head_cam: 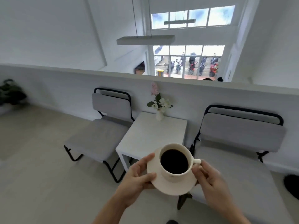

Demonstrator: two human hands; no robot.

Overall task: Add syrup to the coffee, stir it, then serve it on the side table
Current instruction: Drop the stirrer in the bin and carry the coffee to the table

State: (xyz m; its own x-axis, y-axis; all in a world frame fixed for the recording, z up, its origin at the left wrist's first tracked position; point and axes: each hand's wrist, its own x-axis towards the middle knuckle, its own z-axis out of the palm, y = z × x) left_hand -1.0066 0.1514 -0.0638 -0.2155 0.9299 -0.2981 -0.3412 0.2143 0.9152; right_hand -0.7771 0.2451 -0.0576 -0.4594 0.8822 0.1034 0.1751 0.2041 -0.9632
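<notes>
A white cup [175, 160] full of black coffee stands on a white saucer [176, 186], its handle pointing right. Both are held in the air just in front of the near edge of the small white side table [150, 136]. My left hand [137, 173] grips the saucer's left rim, thumb on top. My right hand [210, 180] holds the saucer's right rim, just under the cup handle. No spoon or syrup is in view.
A small white vase of flowers [160, 109] stands at the table's far edge against the low white wall. Grey padded chairs with black frames flank the table, one on the left [100, 130] and one on the right [234, 143]. A dark plant [11, 92] sits far left.
</notes>
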